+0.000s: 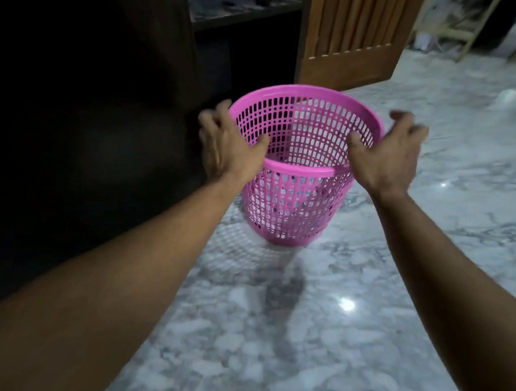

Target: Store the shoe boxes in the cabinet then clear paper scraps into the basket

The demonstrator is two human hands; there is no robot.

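A pink plastic mesh basket (pixel 297 202) stands upright on the marble floor, close to a dark cabinet (pixel 93 102) on the left. My left hand (pixel 226 144) grips the basket's left rim, thumb inside the mesh and fingers outside. My right hand (pixel 390 153) holds the right rim the same way, thumb inside and blurred, spread fingers outside. Light bits show through the lower mesh, too blurred to name. No shoe boxes are in sight.
Behind the basket leans a slatted wooden door (pixel 356 38), open beside the cabinet's dark shelf (pixel 245 16). Glossy grey-white marble floor (pixel 304 328) spreads to the front and right. A pale wooden frame (pixel 467 30) stands far back right.
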